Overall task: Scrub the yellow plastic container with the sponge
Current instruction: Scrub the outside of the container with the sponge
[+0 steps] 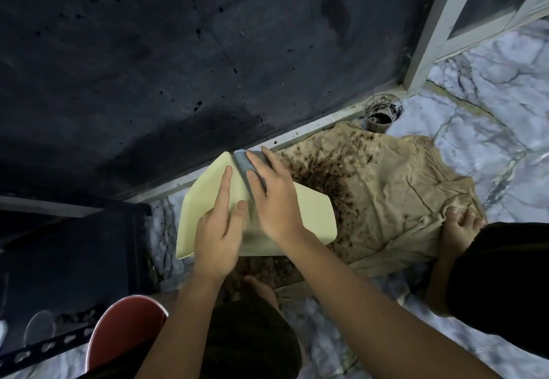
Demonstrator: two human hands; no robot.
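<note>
The yellow plastic container (312, 215) sits just left of the frame's centre, tipped on edge above a stained brown cloth (386, 188) spread on the marble floor (490, 87). It seems to be propped at this angle so that one flat face is turned up to the hands and any runoff falls on the cloth rather than the bare floor.

The grey sponge (243, 164) lies along the container's upper ridge. The right hand (273, 194) presses down on it with fingers spread flat, a pressing grip more than a clench, which suits a long scrubbing stroke along the edge. The left hand (217, 230) lies open on the left face of the container, fingers extended, bracing it without curling around anything; it grasps nothing.

Both forearms reach up from the bottom of the frame and cross slightly at the wrists. A bare foot (457, 224) rests on the cloth at the right. A drain pipe (381, 111) stands above the cloth by the dark wall (178, 52), and a red stool (124, 328) shows at lower left.
</note>
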